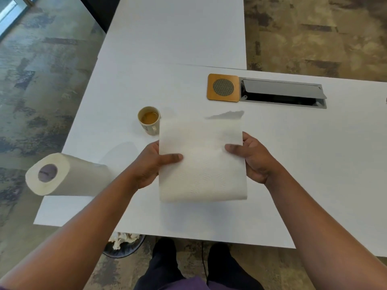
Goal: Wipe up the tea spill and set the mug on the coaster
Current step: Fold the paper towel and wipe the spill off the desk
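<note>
Left hand (154, 162) and right hand (250, 158) pinch a paper towel (202, 162) by its sides, just right of the mug (149, 120); coaster (223, 87) farther right.

Paper towel sheet (202, 160): white, held above the table (293, 164) by both hands, left hand (154, 164) and right hand (254, 159) each in a pinching grip on a side edge.
Mug (149, 120): part-filled with tea, upright, left of sheet.
Coaster (223, 87): wooden, unoccupied, beside cable hatch (282, 93).
Paper towel roll (65, 174): lying at table's left edge.
</note>
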